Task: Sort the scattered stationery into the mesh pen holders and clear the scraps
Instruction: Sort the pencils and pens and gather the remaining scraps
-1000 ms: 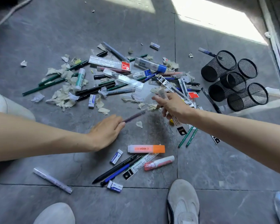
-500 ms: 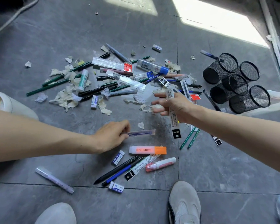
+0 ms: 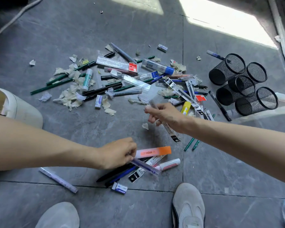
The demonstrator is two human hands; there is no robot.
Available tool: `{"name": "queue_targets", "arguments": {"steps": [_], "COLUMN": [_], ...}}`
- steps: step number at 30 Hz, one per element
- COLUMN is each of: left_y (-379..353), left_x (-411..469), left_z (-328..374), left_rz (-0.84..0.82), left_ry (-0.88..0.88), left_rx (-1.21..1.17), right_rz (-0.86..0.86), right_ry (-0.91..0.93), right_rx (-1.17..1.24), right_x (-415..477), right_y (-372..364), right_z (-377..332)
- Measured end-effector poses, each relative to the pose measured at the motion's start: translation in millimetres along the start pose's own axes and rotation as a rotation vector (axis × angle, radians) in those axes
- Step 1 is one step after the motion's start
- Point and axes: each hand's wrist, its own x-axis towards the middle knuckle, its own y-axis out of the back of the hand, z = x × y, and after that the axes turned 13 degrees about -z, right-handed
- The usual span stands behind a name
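My left hand [image 3: 118,153], palm down, pinches a packaged pen [image 3: 146,167]; at two o'clock from it, my right hand [image 3: 164,115] grips a packaged refill [image 3: 170,132], fingers curled.

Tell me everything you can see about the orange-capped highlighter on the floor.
The highlighter is a flat-sided stick, plastic by its look: pale pink body printed HIGH, orange cap on its right end. It lies flat on the grey floor, nearly level across the view. Its left end sits at the left hand, which pinches a sleeved pen; whether hand and highlighter touch is unclear.
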Motion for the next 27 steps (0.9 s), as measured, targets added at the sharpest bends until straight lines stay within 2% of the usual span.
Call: {"name": "queue_targets", "arguments": {"steps": [6,11,14,16,20,27], "left_y": [9.0,5.7,4.4,4.7,6.6,7.3], "left_x": [1.7,0.9,1.4,1.4,1.7,2.9], "left_z": [-4.8,-6.3,-7.3,-7.7,-10.0,-11.8], "left_rz": [0.039,0.019,0.022,0.03,0.024,0.013], "left_ry": [0.04,0.04,0.043,0.047,0.052,0.062], "left_rx": [-0.03,0.006,0.008,0.009,0.003,-0.001], "right_rz": [0.113,0.18,0.205,0.195,0.108,0.1], "right_ry": [0.074,0.091,0.081,0.056,0.085,0.071], "right_rx": [0.161,0.034,0.046,0.12,0.458,0.171], "right_x": [4.6,8.1,10.5,11.8,7.5,-0.3], "right_y": [7.2,10.0,16.3,20.7,20.6,19.2], "right_z": [-14.9,-21.0,-21.6,-21.1,-21.5,-15.9]}}
